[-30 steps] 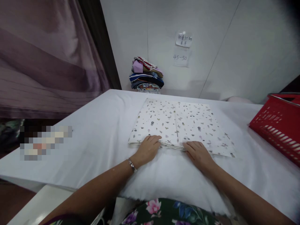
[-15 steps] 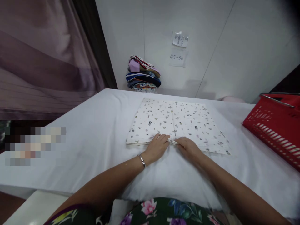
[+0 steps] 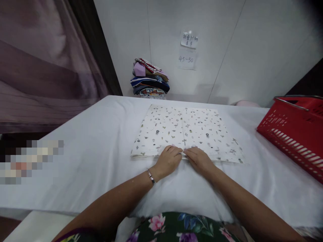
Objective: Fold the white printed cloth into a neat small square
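A folded white printed cloth [image 3: 169, 124] with small dark and olive motifs lies flat in front of me, a crease running down its middle. At the centre of its near edge, my left hand [image 3: 168, 162] is closed with its fingertips on the layered edge. Close beside it, my right hand [image 3: 201, 161] grips the same edge, fingers over the top; its thumb is mostly hidden. Fingertips of the two hands nearly meet. To the left of my hands, the stacked layers of the near edge show.
A white sheet [image 3: 101, 151] covers the table. On the right stands a red plastic basket [image 3: 297, 124] with a metal handle. Behind the far edge is a pile of folded fabrics [image 3: 150, 79] by the wall. A pinkish curtain [image 3: 42, 74] hangs at left.
My right hand has shifted toward my left, its fingers now lying further over the cloth's edge. The whole view has moved slightly; the cloth stays laid out.
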{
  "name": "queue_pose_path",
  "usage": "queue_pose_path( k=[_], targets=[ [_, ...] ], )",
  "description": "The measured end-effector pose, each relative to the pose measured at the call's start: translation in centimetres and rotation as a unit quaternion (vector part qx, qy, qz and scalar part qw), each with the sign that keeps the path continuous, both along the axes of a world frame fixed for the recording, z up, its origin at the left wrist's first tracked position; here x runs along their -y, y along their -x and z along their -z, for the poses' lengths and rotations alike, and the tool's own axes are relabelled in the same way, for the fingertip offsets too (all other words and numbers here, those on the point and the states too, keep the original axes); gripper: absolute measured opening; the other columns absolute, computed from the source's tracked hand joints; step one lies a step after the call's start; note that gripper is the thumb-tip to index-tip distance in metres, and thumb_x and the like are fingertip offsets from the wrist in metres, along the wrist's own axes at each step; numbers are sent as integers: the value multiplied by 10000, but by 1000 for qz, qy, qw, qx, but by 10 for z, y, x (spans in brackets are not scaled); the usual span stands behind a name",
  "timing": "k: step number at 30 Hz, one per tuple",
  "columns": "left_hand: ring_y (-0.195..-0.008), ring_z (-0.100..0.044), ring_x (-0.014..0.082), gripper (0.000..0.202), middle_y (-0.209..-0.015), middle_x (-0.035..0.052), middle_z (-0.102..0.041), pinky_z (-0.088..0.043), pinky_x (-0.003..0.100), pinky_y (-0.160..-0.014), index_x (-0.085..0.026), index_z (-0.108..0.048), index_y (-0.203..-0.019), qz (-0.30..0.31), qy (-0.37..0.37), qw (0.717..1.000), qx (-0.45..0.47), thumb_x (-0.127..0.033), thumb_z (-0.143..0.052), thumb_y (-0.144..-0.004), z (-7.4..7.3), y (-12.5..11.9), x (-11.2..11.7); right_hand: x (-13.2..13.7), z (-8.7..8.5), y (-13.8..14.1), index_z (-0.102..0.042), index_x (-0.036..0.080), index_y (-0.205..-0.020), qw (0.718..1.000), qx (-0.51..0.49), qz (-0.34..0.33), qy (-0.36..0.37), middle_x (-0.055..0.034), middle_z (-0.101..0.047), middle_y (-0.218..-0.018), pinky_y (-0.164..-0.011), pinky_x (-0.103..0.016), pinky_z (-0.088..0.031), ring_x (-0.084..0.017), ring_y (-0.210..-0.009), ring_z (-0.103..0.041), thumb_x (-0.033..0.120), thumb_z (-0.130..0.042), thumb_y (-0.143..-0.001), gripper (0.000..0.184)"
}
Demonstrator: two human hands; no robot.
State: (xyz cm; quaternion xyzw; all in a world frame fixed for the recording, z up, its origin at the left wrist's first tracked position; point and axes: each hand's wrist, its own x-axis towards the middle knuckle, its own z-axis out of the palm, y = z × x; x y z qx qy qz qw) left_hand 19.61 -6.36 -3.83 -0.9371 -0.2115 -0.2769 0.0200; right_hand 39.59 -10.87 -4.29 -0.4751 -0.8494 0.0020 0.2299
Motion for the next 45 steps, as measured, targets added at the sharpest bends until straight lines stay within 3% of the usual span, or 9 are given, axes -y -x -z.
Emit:
queue_pose_path(
  k=[6, 12, 19, 25, 29, 33, 38, 41, 45],
  targets=[
    [-885, -527, 164, 144, -948, 38, -621, -395, 348, -835, -178, -574, -843, -3, 57, 998, 34, -160, -437, -882, -1, -3, -2, 8, 1, -4, -443, 164, -1270, 1000, 12, -20, 8, -116, -584, -1139, -816, -385, -438, -230, -981, -521, 161, -466, -846, 425],
    [-876, -530, 163, 147, -944, 42, -610, -412, 322, -770, -177, -558, -813, -10, 85, 995, 50, -177, -431, -887, 2, -3, -3, 8, 6, -7, -438, 176, -1281, 997, 58, 43, -21, -111, -590, -1102, -783, -366, -433, -224, -957, -520, 134, -407, -896, 389],
    [-816, -535, 183, 92, -881, 38, -596, -413, 328, -717, -175, -518, -887, -51, 55, 993, -87, -127, -445, -857, 8, -2, 0, 11, 4, -11, -557, 179, -1147, 998, 64, 12, -15, -99, -612, -961, -725, -344, -454, -212, -855, -536, 138, -383, -908, 298],
    [-866, -527, 193, 241, -925, 42, -597, -400, 335, -741, -176, -485, -1050, -72, 37, 988, -131, -77, -442, -835, 11, 8, 0, 9, 14, -17, -544, 204, -1189, 998, 49, -6, -33, -98, -625, -1016, -745, -361, -480, -218, -896, -562, 100, -372, -866, 381],
    [-906, -523, 186, 237, -944, 39, -602, -399, 336, -791, -180, -517, -1000, -87, 53, 986, -134, -53, -453, -810, 5, 37, -6, 8, 20, -20, -550, 194, -1194, 997, 58, -11, -48, -102, -628, -1041, -761, -370, -489, -224, -913, -572, 81, -375, -837, 413],
    [-1017, -514, 193, 228, -1073, 59, -594, -393, 357, -892, -187, -516, -1059, -106, 88, 987, -84, -164, -485, -835, -3, 92, -9, 7, 23, -22, -555, 197, -1198, 996, 77, -1, -46, -103, -626, -1062, -748, -362, -496, -228, -928, -573, 77, -370, -830, 429],
    [-1074, -501, 208, 286, -1127, 77, -581, -404, 379, -932, -180, -519, -1094, -214, 90, 973, -4, -186, -520, -808, -2, 156, -6, 5, 27, -21, -553, 207, -1209, 995, 79, 5, -53, -98, -632, -1063, -772, -377, -496, -230, -942, -577, 77, -364, -831, 442],
    [-1026, -525, 200, 249, -1081, 67, -591, -435, 359, -890, -182, -547, -1041, -257, 113, 960, -11, -158, -510, -796, 0, 166, -6, 4, 24, -19, -553, 220, -1212, 996, 76, -2, -50, -94, -641, -1037, -740, -369, -500, -225, -907, -587, 93, -363, -839, 438],
    [-938, -560, 182, 205, -1029, 56, -596, -463, 321, -811, -181, -564, -986, -283, 126, 950, -34, -147, -473, -805, -4, 158, -13, 4, 20, -17, -559, 213, -1207, 996, 78, -2, -48, -92, -646, -1006, -714, -355, -491, -222, -861, -588, 109, -372, -851, 415]
  ],
)
